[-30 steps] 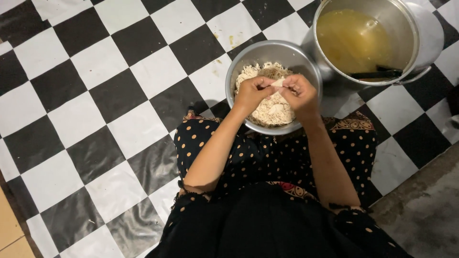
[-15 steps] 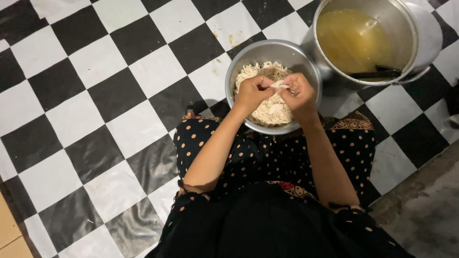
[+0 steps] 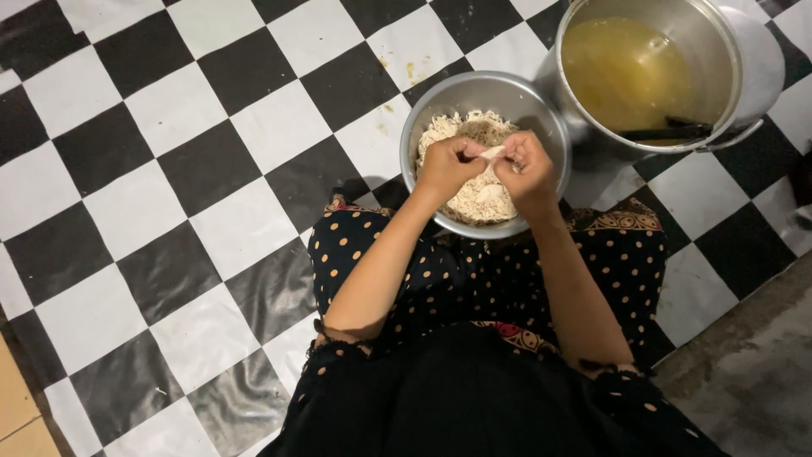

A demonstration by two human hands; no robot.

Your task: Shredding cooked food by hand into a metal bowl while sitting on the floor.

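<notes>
The large pot (image 3: 744, 68) of yellow broth is cut off at the top edge; the steel bowl (image 3: 440, 101) of shredded meat is partly hidden by 2 hands; a pale meat strip (image 3: 493, 153) is pinched between left hand (image 3: 447, 166) and right hand (image 3: 526, 167) fingertips.

This looks like a home kitchen floor used as a cooking spot. A glossy black-and-white checkered floor covering (image 3: 169, 220) lies over bare grey concrete (image 3: 753, 372) at the right edge. On it stand a metal bowl (image 3: 423, 127) of shredded pale food and a large steel stockpot (image 3: 744, 59) of yellow broth, beside a seated person's lap.
</notes>
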